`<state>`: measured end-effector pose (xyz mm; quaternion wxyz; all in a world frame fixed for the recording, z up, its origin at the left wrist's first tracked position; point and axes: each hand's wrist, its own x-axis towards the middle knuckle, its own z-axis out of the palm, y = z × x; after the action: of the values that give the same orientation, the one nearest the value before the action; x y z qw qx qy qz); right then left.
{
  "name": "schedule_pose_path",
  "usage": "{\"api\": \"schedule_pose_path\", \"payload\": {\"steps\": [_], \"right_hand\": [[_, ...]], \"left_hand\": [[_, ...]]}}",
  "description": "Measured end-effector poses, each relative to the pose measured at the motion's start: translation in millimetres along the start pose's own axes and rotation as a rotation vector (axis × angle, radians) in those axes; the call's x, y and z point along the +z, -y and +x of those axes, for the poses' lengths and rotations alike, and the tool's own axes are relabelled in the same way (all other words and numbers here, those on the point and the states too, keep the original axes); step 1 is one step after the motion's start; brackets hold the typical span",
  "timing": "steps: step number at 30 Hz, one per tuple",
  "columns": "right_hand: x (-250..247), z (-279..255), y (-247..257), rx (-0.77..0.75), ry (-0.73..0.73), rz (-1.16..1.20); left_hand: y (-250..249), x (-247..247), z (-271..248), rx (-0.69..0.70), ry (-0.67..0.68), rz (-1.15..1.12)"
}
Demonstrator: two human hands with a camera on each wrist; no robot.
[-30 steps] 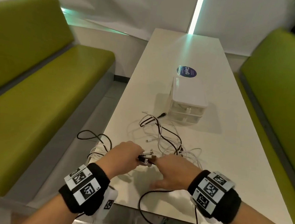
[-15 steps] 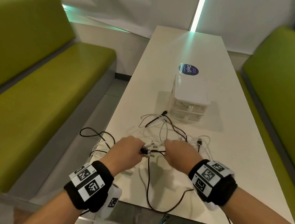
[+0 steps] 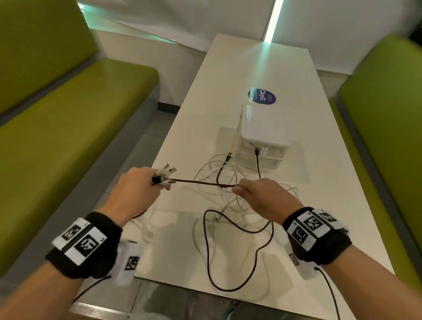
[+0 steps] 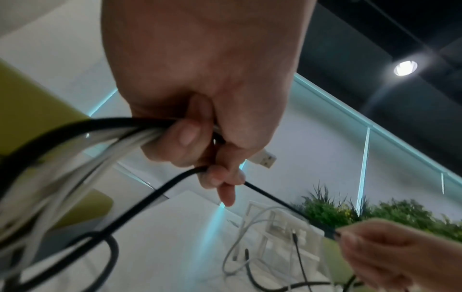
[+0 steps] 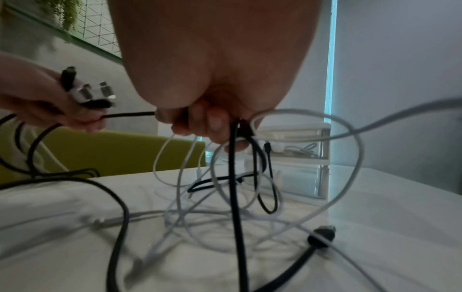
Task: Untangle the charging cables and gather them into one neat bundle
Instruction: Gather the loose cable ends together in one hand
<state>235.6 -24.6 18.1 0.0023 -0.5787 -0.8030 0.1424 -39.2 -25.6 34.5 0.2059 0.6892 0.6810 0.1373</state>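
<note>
Black and white charging cables [image 3: 230, 187] lie tangled on the white table [image 3: 329, 195]. My left hand [image 3: 135, 191] is raised over the table's left edge and grips several plug ends [image 3: 165, 175] in a cluster, with black and white cords [image 4: 82, 142] trailing from the fist. A black cable [image 3: 197, 182] runs taut from there to my right hand [image 3: 260, 196], which pinches it above the tangle. In the right wrist view the black cable [image 5: 236, 187] drops from my fingers [image 5: 215, 126] to the table among white loops [image 5: 300, 177].
A white drawer box [image 3: 261, 136] stands just beyond the tangle, a black plug [image 3: 256, 151] hanging at its front. A round blue sticker [image 3: 262, 97] lies behind it. Green benches [image 3: 41, 132] flank the table on both sides. A black loop [image 3: 232, 251] reaches the near edge.
My hands have moved apart, the left one to the left and up with the plug cluster, the right one to the right. The black cable between them has been drawn taut.
</note>
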Motion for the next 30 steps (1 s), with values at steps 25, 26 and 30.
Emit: {"api": "schedule_pose_path", "payload": {"steps": [25,26,30], "right_hand": [[12.3,-8.0,45.9,-0.056,-0.054,-0.017],[11.8,-8.4,43.4,-0.043,-0.041,-0.017],[10.0,-9.4,31.4,0.043,0.012,0.02]], "left_hand": [[-45.3,43.8,-21.4,0.389,-0.053,0.055],[-42.4,37.9,-19.4,0.371,-0.063,0.035],[-19.6,8.8,-10.8,0.253,-0.157,-0.039]]}}
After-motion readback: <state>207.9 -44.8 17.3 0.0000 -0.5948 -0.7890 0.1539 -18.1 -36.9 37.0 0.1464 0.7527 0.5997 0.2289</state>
